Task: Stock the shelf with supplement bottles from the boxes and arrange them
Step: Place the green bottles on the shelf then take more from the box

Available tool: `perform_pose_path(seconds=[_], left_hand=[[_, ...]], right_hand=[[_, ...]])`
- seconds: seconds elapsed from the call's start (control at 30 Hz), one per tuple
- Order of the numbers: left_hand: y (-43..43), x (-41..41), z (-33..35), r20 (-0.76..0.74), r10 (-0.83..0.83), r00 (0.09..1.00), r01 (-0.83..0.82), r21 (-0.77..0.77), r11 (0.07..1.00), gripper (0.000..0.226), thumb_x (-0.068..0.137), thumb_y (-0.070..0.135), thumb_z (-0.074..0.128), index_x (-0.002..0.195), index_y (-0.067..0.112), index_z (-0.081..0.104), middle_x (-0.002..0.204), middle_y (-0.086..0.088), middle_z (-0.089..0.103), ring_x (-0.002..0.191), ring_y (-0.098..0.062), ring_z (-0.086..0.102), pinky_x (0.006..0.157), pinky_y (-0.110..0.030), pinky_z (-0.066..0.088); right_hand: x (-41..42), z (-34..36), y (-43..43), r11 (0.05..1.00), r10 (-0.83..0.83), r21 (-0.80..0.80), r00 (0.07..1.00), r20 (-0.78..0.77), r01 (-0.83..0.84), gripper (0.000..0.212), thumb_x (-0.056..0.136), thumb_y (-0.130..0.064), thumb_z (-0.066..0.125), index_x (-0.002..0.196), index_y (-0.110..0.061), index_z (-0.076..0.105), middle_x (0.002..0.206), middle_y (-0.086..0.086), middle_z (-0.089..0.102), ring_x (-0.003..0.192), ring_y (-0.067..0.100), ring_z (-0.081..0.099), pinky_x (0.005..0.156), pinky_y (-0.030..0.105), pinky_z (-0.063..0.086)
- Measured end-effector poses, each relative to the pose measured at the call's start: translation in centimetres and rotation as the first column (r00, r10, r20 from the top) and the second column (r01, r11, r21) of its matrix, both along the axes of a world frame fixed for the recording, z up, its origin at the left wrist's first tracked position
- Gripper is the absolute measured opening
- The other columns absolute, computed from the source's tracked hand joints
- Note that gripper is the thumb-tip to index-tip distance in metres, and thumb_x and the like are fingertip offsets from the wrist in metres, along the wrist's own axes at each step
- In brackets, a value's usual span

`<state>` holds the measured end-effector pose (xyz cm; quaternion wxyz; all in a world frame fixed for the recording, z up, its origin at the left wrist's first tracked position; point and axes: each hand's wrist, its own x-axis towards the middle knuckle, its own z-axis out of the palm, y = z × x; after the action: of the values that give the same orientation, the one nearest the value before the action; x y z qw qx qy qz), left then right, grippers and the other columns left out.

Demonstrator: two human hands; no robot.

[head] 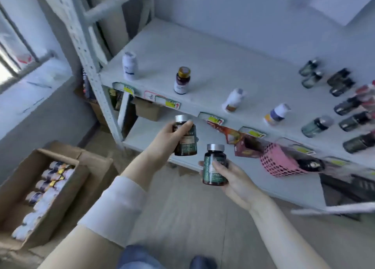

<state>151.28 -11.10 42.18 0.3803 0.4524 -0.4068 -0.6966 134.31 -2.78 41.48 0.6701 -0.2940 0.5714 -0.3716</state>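
Note:
My left hand (168, 139) grips a dark supplement bottle (186, 141) with a silver cap, held upright in front of the shelf edge. Lower and to the right, my right hand (229, 179) holds a second dark bottle (215, 165) with a green label and silver cap. The white shelf (213, 66) carries spaced single bottles: a white one (129, 66), a brown one with a gold cap (182, 80), two more white ones (234, 99) (277, 113), and several dark bottles (345, 102) grouped at the right. An open cardboard box (26, 214) at lower left holds several white bottles (47, 191).
Price tags (168, 102) line the shelf's front edge. On the lower shelf sit a small cardboard box (147, 109), a red packet (247, 145) and a pink perforated basket (278, 161). A metal upright (97, 86) stands at the shelf's left. A window ledge (30, 86) lies far left.

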Motion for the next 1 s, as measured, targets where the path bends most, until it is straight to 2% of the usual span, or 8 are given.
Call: perform_pose_path(seconds=[0.17, 0.3, 0.47, 0.57, 0.63, 0.73, 0.83, 1.0], left_hand=[[0.6, -16.1, 2.6, 0.024, -0.173, 0.985, 0.174, -0.055, 0.983, 0.021, 0.093, 0.031, 0.052, 0.099, 0.012, 0.057, 0.092, -0.007, 0.065, 0.089, -0.026, 0.065, 0.084, -0.045, 0.052], [0.3, -26.5, 4.6, 0.025, -0.274, 0.961, 0.275, -0.063, 0.959, 0.022, 0.094, 0.036, 0.050, 0.097, 0.016, 0.058, 0.090, -0.003, 0.065, 0.086, -0.024, 0.064, 0.080, -0.038, 0.054], [-3.3, -36.8, 5.6, 0.103, -0.340, 0.935, 0.350, -0.104, 0.931, 0.025, 0.093, 0.034, 0.054, 0.101, 0.011, 0.058, 0.097, -0.010, 0.064, 0.093, -0.026, 0.064, 0.086, -0.041, 0.054], [-7.3, -41.6, 5.6, 0.122, -0.405, 0.906, 0.420, -0.143, 0.896, 0.026, 0.094, 0.029, 0.054, 0.106, 0.006, 0.056, 0.090, -0.006, 0.062, 0.082, -0.020, 0.061, 0.083, -0.041, 0.052], [-10.6, -44.3, 5.5, 0.150, -0.429, 0.891, 0.451, -0.176, 0.875, 0.031, 0.093, 0.027, 0.055, 0.114, 0.003, 0.052, 0.090, -0.005, 0.059, 0.081, -0.018, 0.059, 0.077, -0.036, 0.051], [-15.7, -47.8, 4.9, 0.174, -0.418, 0.891, 0.449, -0.221, 0.866, 0.028, 0.091, 0.021, 0.059, 0.114, 0.007, 0.051, 0.100, -0.008, 0.059, 0.092, -0.020, 0.058, 0.082, -0.033, 0.048], [-20.0, -50.5, 3.5, 0.282, -0.402, 0.871, 0.469, -0.235, 0.852, 0.033, 0.086, 0.019, 0.066, 0.115, 0.008, 0.053, 0.105, -0.009, 0.060, 0.098, -0.022, 0.059, 0.086, -0.032, 0.050], [-25.0, -54.2, -0.3, 0.432, -0.374, 0.820, 0.507, -0.248, 0.825, 0.033, 0.078, 0.018, 0.074, 0.107, 0.015, 0.057, 0.096, 0.000, 0.062, 0.089, -0.015, 0.058, 0.081, -0.025, 0.046]], right_hand=[[-14.5, 2.1, 3.1, 0.986, -0.144, -0.085, 0.989, 0.016, 0.145, 0.042, 0.072, -0.028, 0.059, 0.111, -0.013, 0.055, 0.102, 0.004, 0.070, 0.093, 0.017, 0.065, 0.088, 0.033, 0.051], [-23.8, 3.8, 4.9, 0.967, -0.219, -0.131, 0.975, 0.022, 0.220, 0.041, 0.072, -0.027, 0.058, 0.111, -0.014, 0.056, 0.103, 0.003, 0.068, 0.097, 0.017, 0.064, 0.082, 0.027, 0.053], [-32.7, 4.7, 3.1, 0.905, -0.381, -0.190, 0.924, 0.031, 0.380, 0.042, 0.073, -0.024, 0.059, 0.114, -0.017, 0.052, 0.120, 0.010, 0.060, 0.111, 0.022, 0.057, 0.093, 0.033, 0.047], [-37.1, 5.6, 0.0, 0.905, -0.387, -0.234, 0.917, -0.098, 0.356, 0.062, 0.064, -0.042, 0.067, 0.121, -0.028, 0.048, 0.125, 0.006, 0.059, 0.117, 0.025, 0.055, 0.105, 0.048, 0.039], [-39.7, 6.0, -2.9, 0.897, -0.398, -0.285, 0.898, -0.188, 0.338, 0.058, 0.063, -0.048, 0.070, 0.115, -0.032, 0.051, 0.122, 0.000, 0.060, 0.117, 0.021, 0.055, 0.107, 0.046, 0.037], [-42.9, 5.8, -8.1, 0.862, -0.461, -0.364, 0.844, -0.273, 0.353, 0.036, 0.080, -0.026, 0.069, 0.112, -0.027, 0.054, 0.117, -0.004, 0.062, 0.112, 0.012, 0.055, 0.100, 0.031, 0.040], [-44.6, 4.2, -13.0, 0.870, -0.468, -0.357, 0.796, -0.385, 0.340, 0.043, 0.078, -0.015, 0.073, 0.113, -0.019, 0.049, 0.114, 0.000, 0.059, 0.106, 0.013, 0.055, 0.087, 0.023, 0.041], [-46.3, -0.8, -18.2, 0.925, -0.369, -0.300, 0.746, -0.554, 0.234, 0.051, 0.070, -0.014, 0.079, 0.108, -0.021, 0.046, 0.108, -0.002, 0.057, 0.100, 0.014, 0.056, 0.085, 0.022, 0.042]])
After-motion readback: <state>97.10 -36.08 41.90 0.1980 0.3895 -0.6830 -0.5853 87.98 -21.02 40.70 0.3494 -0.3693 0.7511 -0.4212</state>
